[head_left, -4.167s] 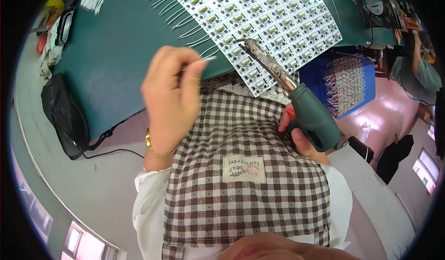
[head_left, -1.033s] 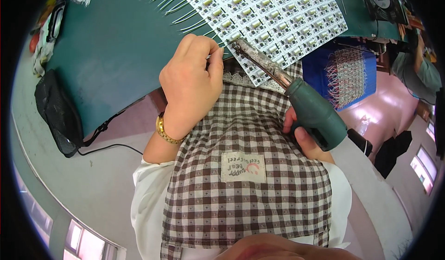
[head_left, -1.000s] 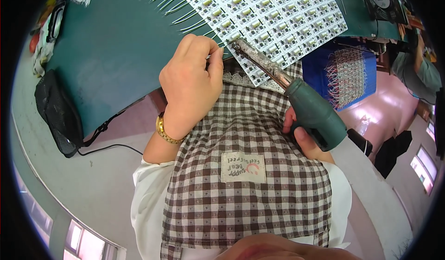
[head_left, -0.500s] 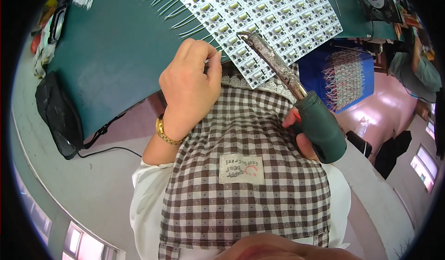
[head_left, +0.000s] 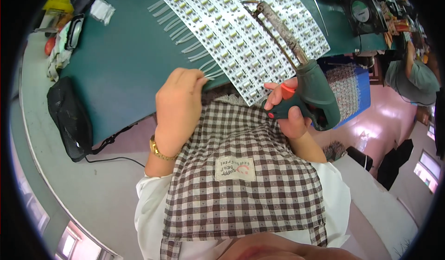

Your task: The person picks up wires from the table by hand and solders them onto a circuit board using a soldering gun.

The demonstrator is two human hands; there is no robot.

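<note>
My left hand [head_left: 178,109] is curled with its fingertips at the white wires [head_left: 194,51], though I can't tell whether they pinch one, while my right hand [head_left: 293,125] grips the green soldering gun [head_left: 316,84]. The white circuit-board panel [head_left: 227,42] lies just ahead, its near corner between my hands, under the gun's tip. Farther right are a blue bin [head_left: 364,91] and a black fan [head_left: 371,21].

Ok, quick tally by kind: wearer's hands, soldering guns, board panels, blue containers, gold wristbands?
Wearer's hands: 2 (left hand, right hand)
Soldering gun: 1
Board panel: 1
Blue container: 1
Gold wristband: 1
Total: 6
</note>
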